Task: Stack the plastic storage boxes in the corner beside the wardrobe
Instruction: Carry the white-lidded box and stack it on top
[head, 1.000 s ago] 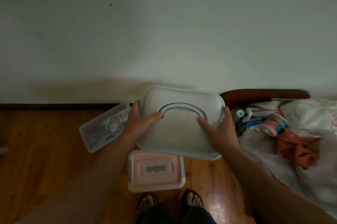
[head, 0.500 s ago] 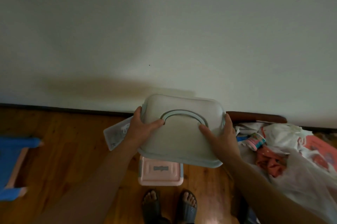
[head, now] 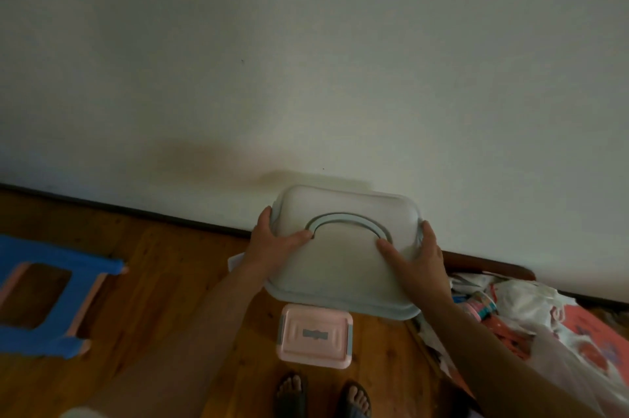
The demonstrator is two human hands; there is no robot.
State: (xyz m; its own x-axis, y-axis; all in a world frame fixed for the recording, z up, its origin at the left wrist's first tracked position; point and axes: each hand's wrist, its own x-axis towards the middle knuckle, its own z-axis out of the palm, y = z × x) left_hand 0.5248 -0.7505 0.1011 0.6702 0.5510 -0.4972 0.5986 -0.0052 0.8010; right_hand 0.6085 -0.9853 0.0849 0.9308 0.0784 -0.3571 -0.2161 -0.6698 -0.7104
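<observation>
I hold a large pale-blue plastic storage box with a curved handle on its lid, lifted above the floor near the wall. My left hand grips its left side, thumb on the lid. My right hand grips its right side the same way. Below it a small pink storage box with grey clips sits on the wooden floor. A clear box is almost hidden behind my left forearm.
A blue and pink plastic stool stands on the floor at the left. A pile of cloth and bags lies at the right by a dark wooden piece. My sandalled feet are at the bottom. The white wall is just ahead.
The view has swung left and tilted, bringing the blue stool further in. The large box stays in both hands and sits higher relative to the pink box.
</observation>
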